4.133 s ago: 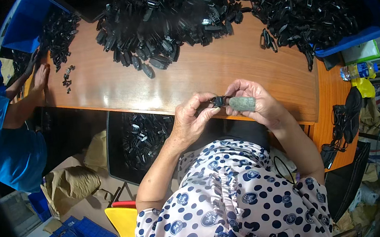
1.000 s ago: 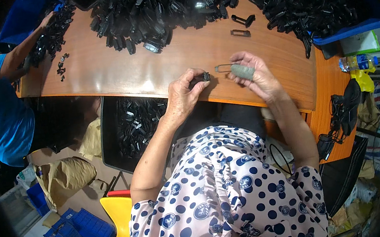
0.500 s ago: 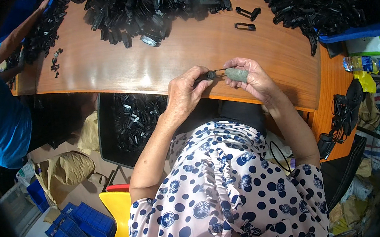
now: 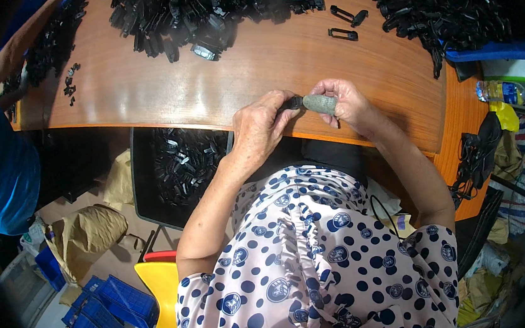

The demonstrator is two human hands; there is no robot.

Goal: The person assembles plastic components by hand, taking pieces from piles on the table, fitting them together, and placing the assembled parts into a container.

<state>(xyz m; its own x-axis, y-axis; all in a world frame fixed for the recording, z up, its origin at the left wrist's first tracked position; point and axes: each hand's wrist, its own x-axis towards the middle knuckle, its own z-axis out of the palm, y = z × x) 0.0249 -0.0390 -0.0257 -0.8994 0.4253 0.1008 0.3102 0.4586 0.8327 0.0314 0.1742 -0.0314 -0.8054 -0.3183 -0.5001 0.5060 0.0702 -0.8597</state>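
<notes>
Just above the table's near edge, my two hands meet at a small black plastic piece [image 4: 295, 102]. My left hand [image 4: 260, 125] pinches it between thumb and fingers, which cover most of it. From the other side my right hand [image 4: 350, 106] closes in with curled fingers. A grey-green finger sleeve [image 4: 320, 104] covers one of its digits, and the sleeve's tip touches the end of the black piece. Whatever lies behind the sleeve is hidden. Beyond my hands, a black rectangular frame [image 4: 343, 34] lies on the wooden table [image 4: 218, 92], with another slim black part [image 4: 349, 15] beside it.
Heaps of black plastic parts [image 4: 185, 13] and black frames [image 4: 436, 2] cover the table's far side. Below the left edge stands a black bin [image 4: 145, 194] of small parts. A bottle [image 4: 502, 91] lies at right. Another person's blue sleeve [image 4: 7, 169] shows at left.
My right hand has moved left, closer to my left hand. The two thin black prongs that spanned the gap between them are out of sight now; the sleeve's tip meets the black piece.
</notes>
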